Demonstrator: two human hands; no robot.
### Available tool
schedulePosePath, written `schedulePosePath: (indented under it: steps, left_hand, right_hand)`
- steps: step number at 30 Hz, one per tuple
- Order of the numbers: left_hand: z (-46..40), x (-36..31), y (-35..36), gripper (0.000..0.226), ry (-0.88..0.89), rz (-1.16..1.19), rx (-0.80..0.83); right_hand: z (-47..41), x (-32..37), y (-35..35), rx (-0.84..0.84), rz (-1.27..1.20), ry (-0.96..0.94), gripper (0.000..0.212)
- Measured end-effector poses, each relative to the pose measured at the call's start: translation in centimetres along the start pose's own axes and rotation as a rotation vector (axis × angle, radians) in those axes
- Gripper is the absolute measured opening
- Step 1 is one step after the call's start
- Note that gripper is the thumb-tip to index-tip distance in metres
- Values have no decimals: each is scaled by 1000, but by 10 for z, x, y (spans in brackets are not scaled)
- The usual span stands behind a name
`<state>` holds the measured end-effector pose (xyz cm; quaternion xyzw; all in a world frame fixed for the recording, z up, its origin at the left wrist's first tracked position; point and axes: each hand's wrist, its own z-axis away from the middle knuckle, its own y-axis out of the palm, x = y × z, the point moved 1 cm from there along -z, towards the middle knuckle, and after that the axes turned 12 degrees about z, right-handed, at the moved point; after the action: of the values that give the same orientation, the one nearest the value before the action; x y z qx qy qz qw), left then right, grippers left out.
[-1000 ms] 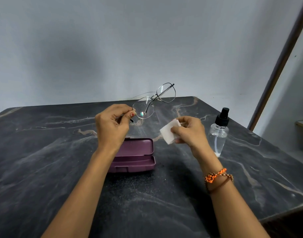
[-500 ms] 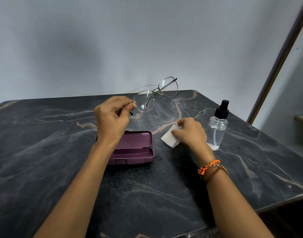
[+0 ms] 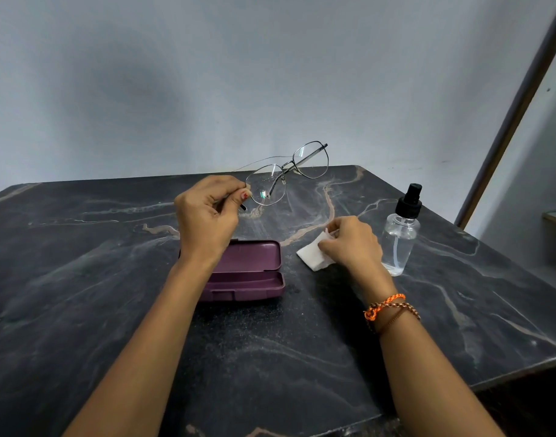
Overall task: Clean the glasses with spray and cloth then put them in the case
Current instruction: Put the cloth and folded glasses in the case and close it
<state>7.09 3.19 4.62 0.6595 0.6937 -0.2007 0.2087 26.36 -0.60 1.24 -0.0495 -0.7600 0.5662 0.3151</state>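
My left hand (image 3: 207, 216) pinches the thin metal-framed glasses (image 3: 286, 175) by the near lens rim, holding them up above the dark marble table (image 3: 112, 279). Below that hand lies the open purple glasses case (image 3: 248, 272), its inside bare. My right hand (image 3: 349, 244) holds the folded white cloth (image 3: 311, 255) down on the table, right of the case. A clear spray bottle (image 3: 401, 234) with a black nozzle stands upright just right of my right hand.
A grey wall runs behind the table. A dark door frame (image 3: 516, 115) slants at the far right, and the table's front right edge drops off near my right forearm.
My right hand has lowered the white cloth from the air onto the table. My left hand keeps the glasses raised in about the same place.
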Motion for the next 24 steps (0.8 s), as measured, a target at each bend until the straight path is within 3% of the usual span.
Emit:
schedulePosePath:
  steps: [3, 5, 8, 10, 13, 15, 24]
  left_hand:
    - [0, 0, 0, 10, 2, 0, 8]
    - [-1, 0, -1, 10, 4, 5, 13]
    - [-3, 1, -4, 17, -7, 58, 28]
    - [-5, 1, -6, 23, -20, 103, 53]
    - [-6, 1, -9, 26, -38, 124, 106]
    - [-7, 2, -10, 27, -48, 131, 135]
    - [-9, 4, -14, 28, -54, 135, 130]
  right_hand:
    - [1, 1, 3, 7, 93, -20, 36]
    - [1, 3, 0, -107, 69, -61, 34]
    - [4, 8, -10, -391, -266, -161, 29]
    - [7, 11, -17, -478, -615, -205, 21]
    - [9, 15, -26, -348, -1092, -195, 18]
    - [8, 16, -29, -266, -1237, -201, 22]
    - [9, 17, -31, -181, -1299, -261, 19]
